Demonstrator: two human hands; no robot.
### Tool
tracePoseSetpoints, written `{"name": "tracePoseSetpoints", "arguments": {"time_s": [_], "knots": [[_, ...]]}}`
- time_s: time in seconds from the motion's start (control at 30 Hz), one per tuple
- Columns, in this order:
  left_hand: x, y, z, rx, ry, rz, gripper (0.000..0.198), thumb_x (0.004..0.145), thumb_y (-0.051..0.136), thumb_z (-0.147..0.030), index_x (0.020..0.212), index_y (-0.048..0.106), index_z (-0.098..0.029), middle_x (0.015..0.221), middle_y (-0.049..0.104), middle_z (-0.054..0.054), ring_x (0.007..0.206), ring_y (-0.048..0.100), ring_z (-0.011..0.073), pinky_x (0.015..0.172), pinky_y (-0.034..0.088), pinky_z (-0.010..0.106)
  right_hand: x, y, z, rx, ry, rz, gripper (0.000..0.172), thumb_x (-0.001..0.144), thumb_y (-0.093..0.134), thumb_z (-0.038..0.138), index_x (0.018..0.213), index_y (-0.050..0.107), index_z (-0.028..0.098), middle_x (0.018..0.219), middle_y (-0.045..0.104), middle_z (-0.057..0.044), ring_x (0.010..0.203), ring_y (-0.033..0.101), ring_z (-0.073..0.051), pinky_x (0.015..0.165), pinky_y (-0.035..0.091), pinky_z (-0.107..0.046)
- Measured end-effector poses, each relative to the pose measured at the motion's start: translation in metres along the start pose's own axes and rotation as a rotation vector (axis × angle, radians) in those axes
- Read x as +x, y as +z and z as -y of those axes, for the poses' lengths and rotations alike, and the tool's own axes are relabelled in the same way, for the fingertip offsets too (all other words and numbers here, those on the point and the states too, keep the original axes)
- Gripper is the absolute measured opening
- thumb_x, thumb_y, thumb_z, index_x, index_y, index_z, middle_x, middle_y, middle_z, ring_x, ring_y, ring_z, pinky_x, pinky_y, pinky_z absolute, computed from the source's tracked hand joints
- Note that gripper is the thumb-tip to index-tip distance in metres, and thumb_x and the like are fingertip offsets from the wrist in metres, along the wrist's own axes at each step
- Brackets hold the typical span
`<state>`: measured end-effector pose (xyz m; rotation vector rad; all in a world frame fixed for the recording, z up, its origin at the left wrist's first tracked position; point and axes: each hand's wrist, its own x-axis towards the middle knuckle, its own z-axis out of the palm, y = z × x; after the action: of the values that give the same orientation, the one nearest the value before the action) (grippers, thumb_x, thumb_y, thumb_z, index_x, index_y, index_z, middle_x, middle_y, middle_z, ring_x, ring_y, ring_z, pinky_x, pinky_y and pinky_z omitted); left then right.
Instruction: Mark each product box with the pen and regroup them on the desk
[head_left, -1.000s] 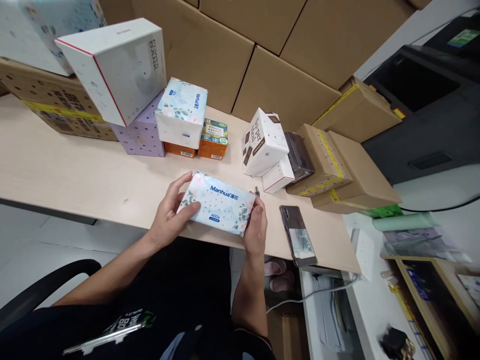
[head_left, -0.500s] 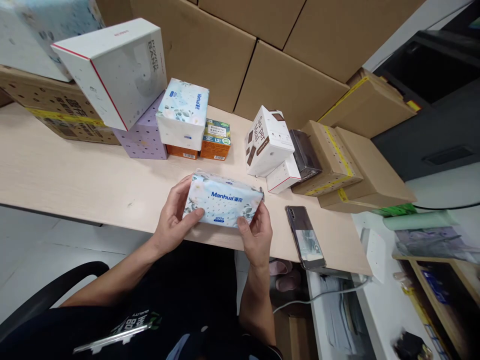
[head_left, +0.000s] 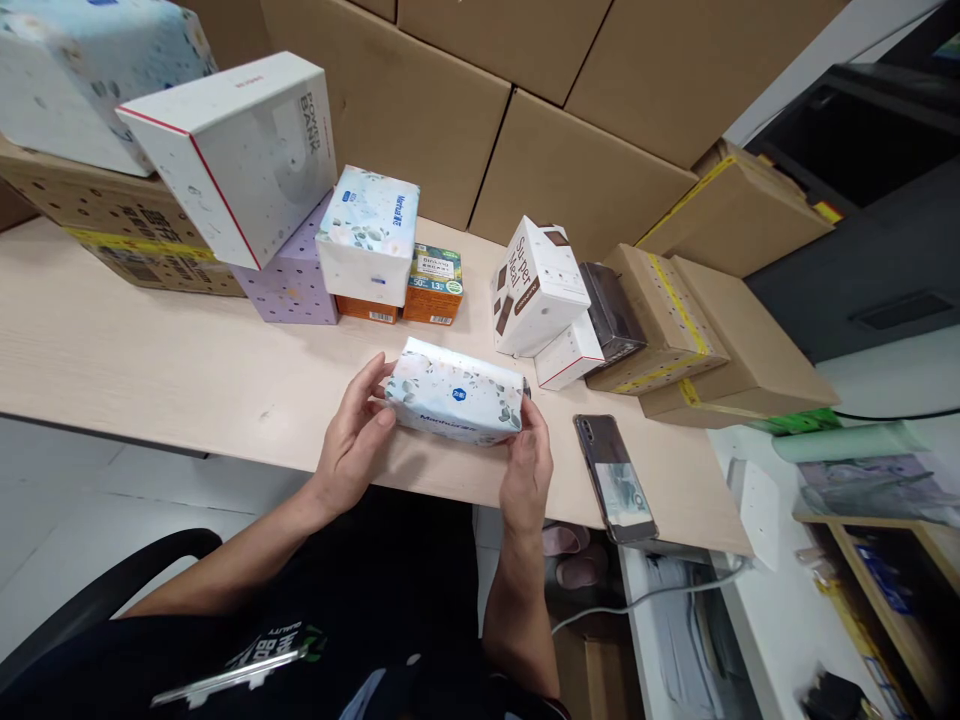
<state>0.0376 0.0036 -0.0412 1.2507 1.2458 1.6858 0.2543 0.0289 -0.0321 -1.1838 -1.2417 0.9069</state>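
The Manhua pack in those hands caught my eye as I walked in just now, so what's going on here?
A person holds the Manhua pack between the left hand and right hand, one at each end, near the front edge of the desk. Whether it touches the desk is hard to tell. A phone lies right of the right hand, and boxes stand further back.

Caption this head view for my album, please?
Left hand and right hand hold a floral Manhua tissue pack by its ends.
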Motion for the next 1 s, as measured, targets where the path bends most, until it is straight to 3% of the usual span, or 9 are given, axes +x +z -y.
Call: {"name": "tracePoseSetpoints", "arguments": {"time_s": [0.17, 0.37, 0.53, 0.63, 0.83, 1.0], "knots": [[0.0008, -0.0022, 0.0003, -0.045, 0.087, 0.064, 0.043, 0.103, 0.058, -0.041, 0.145, 0.064, -0.033, 0.158, 0.056, 0.004, 0.148, 0.048, 0.0279, 0.118, 0.042, 0.042, -0.0023, -0.0034, -0.0092, 0.048, -0.075, 0.069, 0.057, 0.099, 0.055, 0.060, 0.142, 0.060, 0.024, 0.151, 0.059, -0.016, 0.138, 0.060, -0.031, 0.114, 0.051, -0.053], [-0.0009, 0.0022, 0.0016, -0.201, 0.158, 0.078, 0.038, 0.099, 0.066, -0.034, 0.136, 0.069, -0.032, 0.153, 0.059, 0.006, 0.147, 0.052, 0.0271, 0.117, 0.048, 0.043, -0.0048, 0.0020, -0.0079, 0.192, -0.148, 0.002, 0.043, 0.098, 0.061, 0.052, 0.131, 0.062, 0.025, 0.146, 0.062, -0.015, 0.142, 0.058, -0.029, 0.118, 0.048, -0.054], [-0.0007, 0.0045, -0.0020, -0.225, 0.144, 0.009, 0.028, 0.096, 0.070, -0.034, 0.122, 0.073, -0.028, 0.137, 0.066, 0.008, 0.134, 0.061, 0.0248, 0.109, 0.054, 0.039, -0.0049, -0.0001, -0.0084, 0.186, -0.116, -0.061, 0.035, 0.096, 0.062, 0.051, 0.118, 0.064, 0.024, 0.141, 0.063, -0.015, 0.136, 0.061, -0.030, 0.113, 0.050, -0.053], [-0.0015, 0.0051, -0.0024, -0.223, 0.139, -0.066, 0.026, 0.092, 0.074, -0.041, 0.114, 0.073, -0.026, 0.121, 0.069, 0.007, 0.119, 0.066, 0.0231, 0.100, 0.057, 0.037, -0.0048, -0.0028, -0.0088, 0.149, -0.129, -0.103, 0.028, 0.098, 0.058, 0.052, 0.103, 0.065, 0.025, 0.128, 0.067, -0.011, 0.124, 0.066, -0.028, 0.108, 0.051, -0.052], [-0.0027, 0.0043, -0.0008, -0.136, 0.038, -0.079, 0.035, 0.096, 0.068, -0.052, 0.118, 0.069, -0.026, 0.099, 0.065, 0.004, 0.088, 0.062, 0.0180, 0.077, 0.053, 0.031, -0.0018, -0.0027, -0.0053, 0.098, -0.124, -0.135, 0.022, 0.098, 0.057, 0.046, 0.093, 0.064, 0.026, 0.105, 0.067, -0.006, 0.103, 0.067, -0.024, 0.094, 0.054, -0.043], [-0.0024, 0.0029, -0.0046, -0.015, 0.072, -0.025, 0.034, 0.091, 0.077, -0.035, 0.124, 0.068, -0.027, 0.102, 0.063, 0.003, 0.092, 0.062, 0.0173, 0.084, 0.054, 0.032, -0.0020, 0.0013, -0.0002, 0.105, -0.198, -0.113, 0.015, 0.089, 0.074, 0.031, 0.100, 0.064, 0.026, 0.111, 0.067, -0.005, 0.106, 0.068, -0.021, 0.091, 0.056, -0.040]]}}
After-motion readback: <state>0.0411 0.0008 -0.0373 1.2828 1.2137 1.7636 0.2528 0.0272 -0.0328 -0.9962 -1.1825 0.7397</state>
